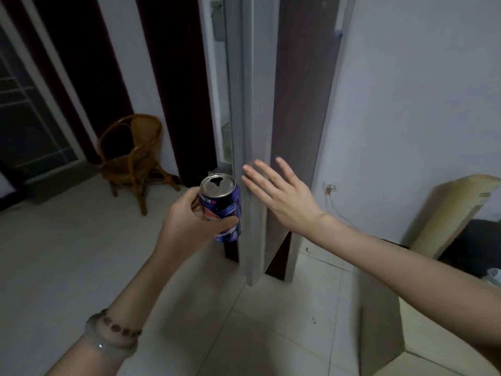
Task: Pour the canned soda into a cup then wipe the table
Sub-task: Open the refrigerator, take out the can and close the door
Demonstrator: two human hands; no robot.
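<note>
soda can (229, 204) | blue, top open | near upright, maybe slightly tilted | held mid-air

Place: a home, living-room corner
Seating: rattan chair (130, 156) by dark curtains (173, 85)
Floor: pale tiles (67, 253)
Wall: plugged-in socket (331, 188), white paint

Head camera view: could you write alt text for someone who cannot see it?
A person's left hand holds an opened blue soda can, while the right hand, fingers spread, reaches to the edge of a grey door. A wicker chair stands behind, at left.
</note>
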